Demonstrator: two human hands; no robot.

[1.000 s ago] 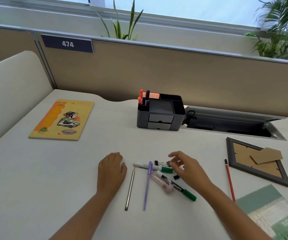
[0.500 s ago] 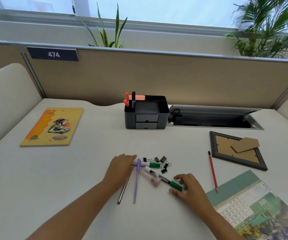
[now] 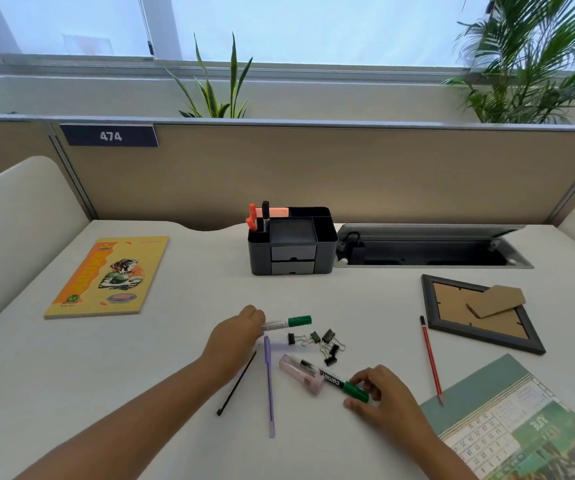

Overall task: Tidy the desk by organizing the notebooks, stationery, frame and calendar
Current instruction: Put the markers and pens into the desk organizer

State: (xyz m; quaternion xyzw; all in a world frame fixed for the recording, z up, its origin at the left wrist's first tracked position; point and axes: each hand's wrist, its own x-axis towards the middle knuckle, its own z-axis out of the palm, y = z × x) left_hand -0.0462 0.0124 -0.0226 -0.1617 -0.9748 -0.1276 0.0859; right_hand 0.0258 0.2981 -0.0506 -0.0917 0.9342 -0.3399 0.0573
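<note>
My left hand grips the white end of a green-capped marker near the desk's middle. My right hand pinches the green cap of a black marker that lies across a pink eraser case. Between them lie a purple pen, a black pencil and several black binder clips. A yellow notebook lies at the left. A dark picture frame lies face down at the right, with a red pencil and a calendar nearby.
A dark desk organizer with orange and black pens stands at the back centre. Beside it is an open cable tray. A tan partition closes the back, and cream side panels flank the desk.
My left hand has taken hold of the green-capped marker and shifted it up. My right hand has closed its fingers on the black marker's green cap. The camera has tilted up.
</note>
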